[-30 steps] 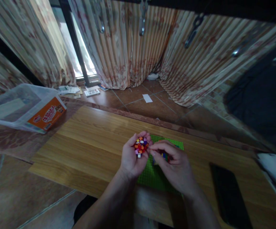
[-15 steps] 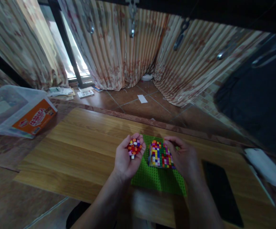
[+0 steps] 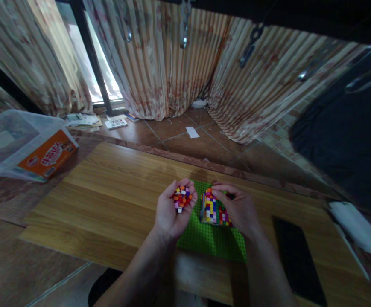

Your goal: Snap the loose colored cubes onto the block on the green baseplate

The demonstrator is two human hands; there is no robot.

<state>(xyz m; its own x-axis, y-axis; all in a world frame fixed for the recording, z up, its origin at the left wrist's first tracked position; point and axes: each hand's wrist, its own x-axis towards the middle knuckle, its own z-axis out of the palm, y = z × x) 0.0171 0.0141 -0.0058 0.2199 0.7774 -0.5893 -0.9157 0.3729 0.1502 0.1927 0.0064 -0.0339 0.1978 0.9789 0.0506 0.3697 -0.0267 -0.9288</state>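
My left hand (image 3: 172, 209) is cupped palm up over the table, holding a heap of small toy bricks (image 3: 182, 198) in orange, red, white, purple and pink. To its right, a block built of many coloured toy bricks (image 3: 212, 211) stands on a green studded baseplate (image 3: 204, 243). My right hand (image 3: 238, 209) reaches over this block from the right, thumb and forefinger pinched at its far upper edge, close to an orange brick. Whatever lies between those fingertips is too small to make out. The hand covers the block's right part.
A wooden table (image 3: 102, 204) carries the baseplate. Right of my right arm lies a dark flat tablet-like object (image 3: 299, 258). A white object (image 3: 358, 226) is at the far right. A clear plastic bin (image 3: 21, 149) with an orange label stands left. Metal clips (image 3: 184, 30) hang overhead before curtains.
My right hand has moved left along the block's far edge, its fingertips now nearer the left corner. My left hand stays cupped around the bricks. The view has shifted slightly.
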